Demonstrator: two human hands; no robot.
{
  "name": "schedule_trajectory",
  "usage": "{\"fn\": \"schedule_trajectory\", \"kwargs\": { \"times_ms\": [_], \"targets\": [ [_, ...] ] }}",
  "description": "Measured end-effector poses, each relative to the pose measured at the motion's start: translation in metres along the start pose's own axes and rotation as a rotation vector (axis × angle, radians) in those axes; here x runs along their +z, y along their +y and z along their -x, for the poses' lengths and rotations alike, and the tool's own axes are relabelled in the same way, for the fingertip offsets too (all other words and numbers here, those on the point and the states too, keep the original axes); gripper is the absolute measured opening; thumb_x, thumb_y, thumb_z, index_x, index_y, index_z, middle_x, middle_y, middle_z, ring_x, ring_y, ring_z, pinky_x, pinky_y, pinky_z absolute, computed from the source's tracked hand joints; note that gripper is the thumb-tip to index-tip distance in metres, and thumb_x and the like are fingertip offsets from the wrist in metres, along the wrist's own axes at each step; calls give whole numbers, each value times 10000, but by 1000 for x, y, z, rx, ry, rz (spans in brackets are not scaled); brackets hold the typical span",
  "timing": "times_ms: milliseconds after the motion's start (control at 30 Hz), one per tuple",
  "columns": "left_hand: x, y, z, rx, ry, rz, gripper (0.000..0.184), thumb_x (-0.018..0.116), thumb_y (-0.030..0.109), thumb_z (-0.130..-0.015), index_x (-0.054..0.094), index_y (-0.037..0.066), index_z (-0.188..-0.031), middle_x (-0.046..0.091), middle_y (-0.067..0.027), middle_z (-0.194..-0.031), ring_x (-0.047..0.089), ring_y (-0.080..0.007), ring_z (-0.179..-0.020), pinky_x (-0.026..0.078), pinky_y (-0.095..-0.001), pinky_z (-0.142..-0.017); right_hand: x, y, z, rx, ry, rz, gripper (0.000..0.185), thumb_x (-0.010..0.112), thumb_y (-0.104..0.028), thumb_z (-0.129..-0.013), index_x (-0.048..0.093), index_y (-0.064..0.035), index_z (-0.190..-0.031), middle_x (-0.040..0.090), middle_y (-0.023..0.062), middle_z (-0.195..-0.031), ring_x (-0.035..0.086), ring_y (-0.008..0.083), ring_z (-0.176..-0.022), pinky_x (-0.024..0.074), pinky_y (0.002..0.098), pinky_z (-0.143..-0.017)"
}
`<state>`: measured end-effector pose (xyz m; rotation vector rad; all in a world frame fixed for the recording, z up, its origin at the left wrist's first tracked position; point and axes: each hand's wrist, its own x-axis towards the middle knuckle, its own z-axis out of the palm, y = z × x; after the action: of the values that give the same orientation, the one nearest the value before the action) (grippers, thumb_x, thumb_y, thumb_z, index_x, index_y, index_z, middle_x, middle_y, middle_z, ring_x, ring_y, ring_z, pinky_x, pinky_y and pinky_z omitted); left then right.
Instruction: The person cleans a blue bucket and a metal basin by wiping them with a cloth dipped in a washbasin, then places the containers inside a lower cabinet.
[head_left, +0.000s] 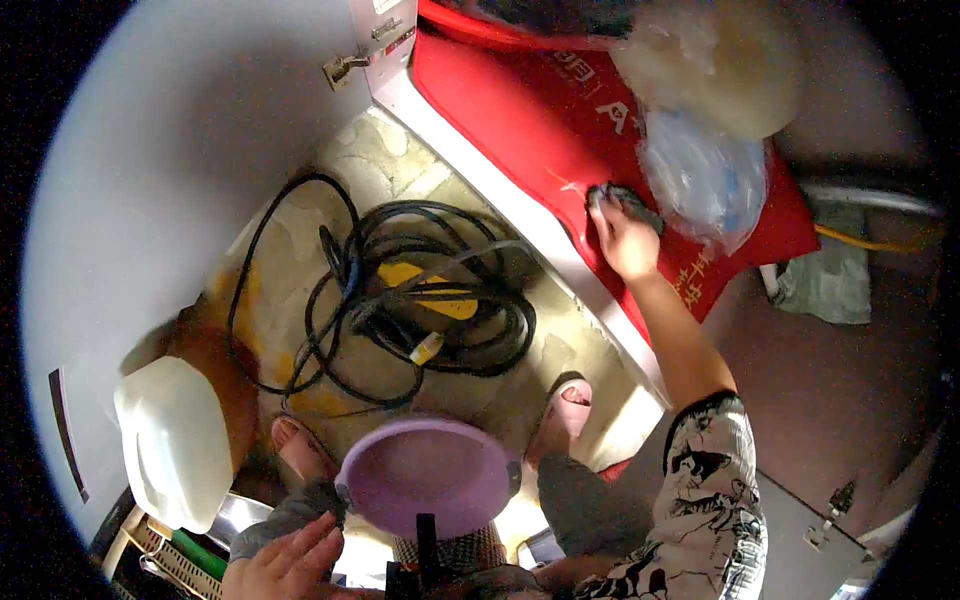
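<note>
My right hand [627,235] is closed round a dark, crumpled item [636,205], perhaps a cloth, on a red printed bag or sheet [520,130]. Just beyond that hand lies a clear plastic bag [705,180]. At the lower left my left hand [290,560] rests by my knee, fingers spread, with nothing visible in it. Between my legs is a round purple basin [430,475], near the left hand but apart from it.
Coiled black cable [400,290] lies on the floor with a yellow piece [440,290] among it. A white plastic jug [172,440] stands at the left. A white ledge [500,200] edges the floor. At the right are a grey-green bag [830,270] and a metal latch [342,70] shows at top left.
</note>
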<state>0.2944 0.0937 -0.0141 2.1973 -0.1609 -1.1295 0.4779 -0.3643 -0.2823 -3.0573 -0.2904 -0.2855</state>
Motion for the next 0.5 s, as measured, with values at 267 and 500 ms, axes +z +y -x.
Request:
{"fn": "schedule_trajectory", "kwargs": {
  "times_ms": [267,500],
  "targets": [
    [-3,-10,-20,-18,100,192,479,530,351,-812,511,85,-1210,525,-165,-1198,491,-395,-1076,407,-466,-871,51,61,-187,561,471,-481,358,504,-340,-892,600,-22,-1025,644,156,-942,614,273,-885,458,363,-781],
    [-8,-13,-40,-256,40,-113,408,497,286,-807,499,118,-1179,538,-154,-1150,514,-391,-992,426,-463,-787,110,91,-273,231,84,4,490,464,-502,-854,584,-114,-1128,611,159,-1074,561,346,-1009,437,435,-852]
  ]
}}
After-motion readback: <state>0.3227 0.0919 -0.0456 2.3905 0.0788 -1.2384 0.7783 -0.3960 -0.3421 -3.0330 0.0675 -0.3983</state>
